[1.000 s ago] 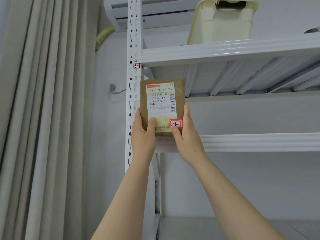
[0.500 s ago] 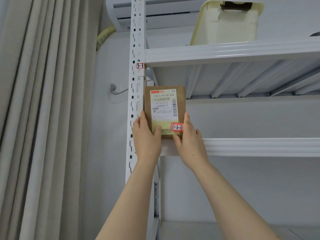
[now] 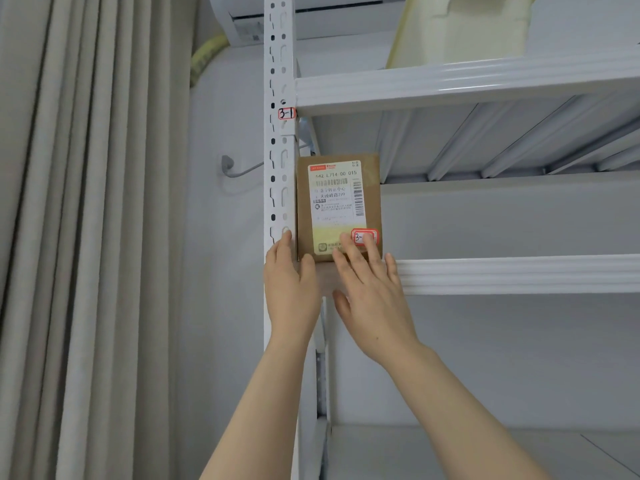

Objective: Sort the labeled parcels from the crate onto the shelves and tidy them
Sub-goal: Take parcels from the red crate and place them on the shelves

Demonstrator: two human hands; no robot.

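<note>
The white shelving rack [image 3: 485,216] fills most of what I see, its slotted upright post [image 3: 278,188] running top to bottom just left of centre. Left of that hangs a beige curtain [image 3: 86,237] in long folds. Above, a wall air conditioner [image 3: 311,15] sits behind the post, and a cream plastic bin [image 3: 457,29] stands on the top shelf [image 3: 467,84].

The brown parcel [image 3: 337,202] stands upright at the far left end of the middle shelf [image 3: 519,273], its printed label facing me, its left edge just beside the post and its bottom edge at the shelf's front lip.

My right hand [image 3: 370,292] is flat against the parcel's lower front: fingers straight and spread, the fingertips [image 3: 348,242] pressing on the lower right of the label, the thumb hanging free below the shelf lip. My left hand [image 3: 291,289] is at the parcel's lower left corner, fingers straight and close together, pointing up along the post, while the thumb touches the bottom of the box (I cannot tell whether it truly pinches the corner; it looks more like steadying).

A red-bordered tag [image 3: 367,233] on the parcel is half hidden under my right fingertips, so only "3-" reads. A matching small tag [image 3: 286,113] on the post reads "3-1", level with the underside of the top shelf.
</note>
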